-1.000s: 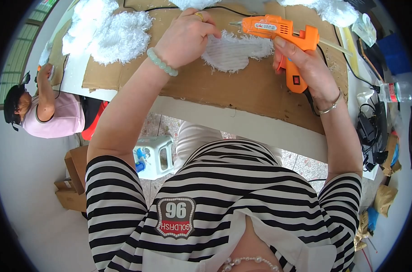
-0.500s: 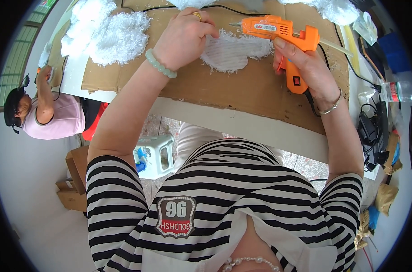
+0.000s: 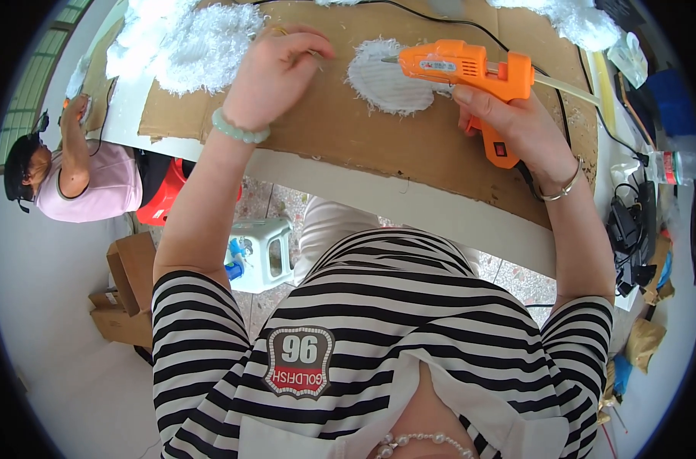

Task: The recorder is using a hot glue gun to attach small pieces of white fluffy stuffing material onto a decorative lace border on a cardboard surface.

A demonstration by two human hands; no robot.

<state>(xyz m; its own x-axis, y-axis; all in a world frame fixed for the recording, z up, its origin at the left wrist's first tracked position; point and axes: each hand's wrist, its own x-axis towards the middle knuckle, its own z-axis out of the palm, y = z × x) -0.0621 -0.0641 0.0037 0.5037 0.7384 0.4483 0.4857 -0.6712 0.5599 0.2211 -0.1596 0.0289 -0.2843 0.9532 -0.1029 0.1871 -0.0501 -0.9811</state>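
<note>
In my right hand [image 3: 508, 122] is an orange hot glue gun [image 3: 470, 67], fingers wrapped round its handle. A pale glue stick [image 3: 566, 86] sticks out of its back end. The gun's metal nozzle points left, over the upper part of a white fluffy-edged fabric piece [image 3: 390, 88] that lies on the cardboard sheet [image 3: 325, 134]. Left of that piece and apart from it, my left hand [image 3: 275, 80] hovers with thumb and fingertips pinched together. Whatever is between those fingertips is too small to name.
Piles of white fluffy pieces [image 3: 187, 50] lie at the left, more [image 3: 566, 23] at the far right. Black cables cross the cardboard's far side. A plastic bottle [image 3: 673, 167] and black adapters [image 3: 627, 226] crowd the right edge. Another person [image 3: 88, 187] works at the left; a stool [image 3: 267, 256] stands below.
My left hand has moved left, off the fluffy fabric piece. The glue gun has shifted slightly left and nearer to me, its nozzle now over that piece.
</note>
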